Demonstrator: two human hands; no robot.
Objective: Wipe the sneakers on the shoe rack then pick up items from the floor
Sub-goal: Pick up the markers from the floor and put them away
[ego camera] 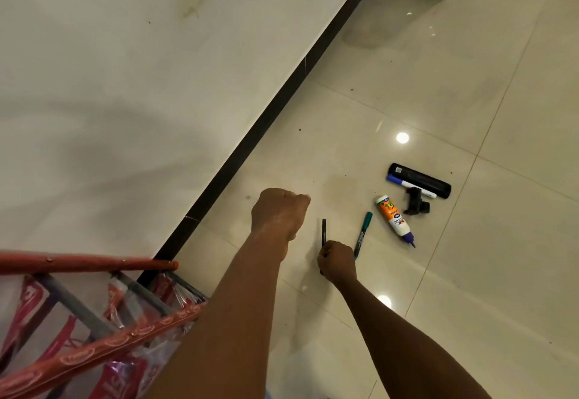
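Low in the frame's centre, the right hand (336, 262) grasps a black pen (324, 231) on the floor (470, 273); the left hand (279, 212) is clenched, seemingly empty. Pickup seems underway. Next probably comes the green marker (363, 234) just right, then glue bottle (393, 218).

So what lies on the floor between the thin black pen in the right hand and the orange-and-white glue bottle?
In the head view, only a green marker lies between the thin black pen and the orange-and-white glue bottle.
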